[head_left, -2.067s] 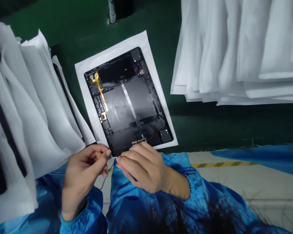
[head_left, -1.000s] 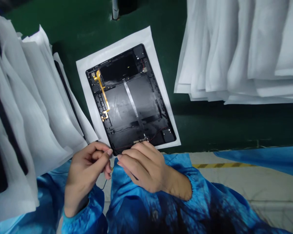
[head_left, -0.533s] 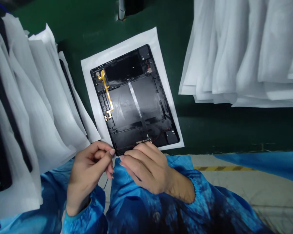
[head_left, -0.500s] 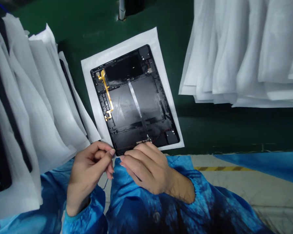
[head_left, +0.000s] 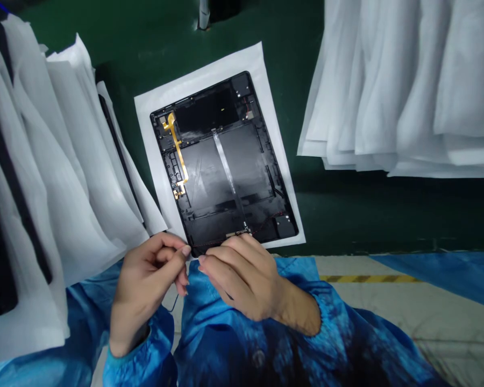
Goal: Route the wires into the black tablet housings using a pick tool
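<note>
A black tablet housing lies open side up and tilted on a white foam sheet. A gold flex cable runs along its left side, and a silver strip runs down its middle. At the housing's lower left corner, my left hand has thumb and forefinger pinched together; what is between them is too small to name. My right hand rests with bent, closed fingers over the housing's bottom edge, its fingertips hidden or too close to the edge to tell what they grip.
White foam sheets with black panels between them stand at the left. More layered white sheets are at the upper right. The green table ends just below the housing. A metal post stands at the top.
The whole view has shifted slightly. Both hands keep practically the same place and pose at the housing's lower edge.
</note>
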Action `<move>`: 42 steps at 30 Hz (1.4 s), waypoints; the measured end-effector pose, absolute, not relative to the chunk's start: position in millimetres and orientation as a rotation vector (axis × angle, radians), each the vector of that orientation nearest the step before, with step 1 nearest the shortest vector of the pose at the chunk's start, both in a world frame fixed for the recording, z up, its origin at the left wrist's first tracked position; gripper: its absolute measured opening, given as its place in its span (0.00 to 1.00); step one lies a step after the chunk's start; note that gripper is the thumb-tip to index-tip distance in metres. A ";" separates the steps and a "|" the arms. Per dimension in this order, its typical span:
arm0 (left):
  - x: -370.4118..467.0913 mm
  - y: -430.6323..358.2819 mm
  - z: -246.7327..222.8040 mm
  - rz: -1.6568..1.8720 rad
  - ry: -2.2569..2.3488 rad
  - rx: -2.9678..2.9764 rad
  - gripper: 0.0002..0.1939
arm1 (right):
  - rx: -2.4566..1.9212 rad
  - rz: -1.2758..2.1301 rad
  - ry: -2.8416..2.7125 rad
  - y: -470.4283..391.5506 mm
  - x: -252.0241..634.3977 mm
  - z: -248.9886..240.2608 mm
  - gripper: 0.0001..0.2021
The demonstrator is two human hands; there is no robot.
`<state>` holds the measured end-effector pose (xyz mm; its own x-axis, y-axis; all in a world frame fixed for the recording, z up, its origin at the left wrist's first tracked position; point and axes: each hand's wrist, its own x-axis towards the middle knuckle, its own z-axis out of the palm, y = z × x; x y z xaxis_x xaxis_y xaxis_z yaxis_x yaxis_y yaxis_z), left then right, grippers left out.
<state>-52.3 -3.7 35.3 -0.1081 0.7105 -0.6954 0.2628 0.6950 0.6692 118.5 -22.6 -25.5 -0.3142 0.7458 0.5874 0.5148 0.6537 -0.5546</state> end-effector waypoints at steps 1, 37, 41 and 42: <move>-52.1 -3.4 35.6 0.459 1.683 0.796 0.14 | -0.978 0.336 -1.990 -22.4 118.8 -25.7 0.03; -54.2 -5.0 36.6 0.363 1.845 0.779 0.15 | -0.921 0.316 -1.997 -23.6 124.8 -30.9 0.04; -54.7 -4.8 37.6 0.350 1.838 0.789 0.15 | -0.925 0.319 -1.997 -24.0 123.9 -31.8 0.04; -54.4 -4.5 37.8 0.347 1.836 0.790 0.15 | -0.926 0.326 -1.998 -24.1 123.9 -31.9 0.04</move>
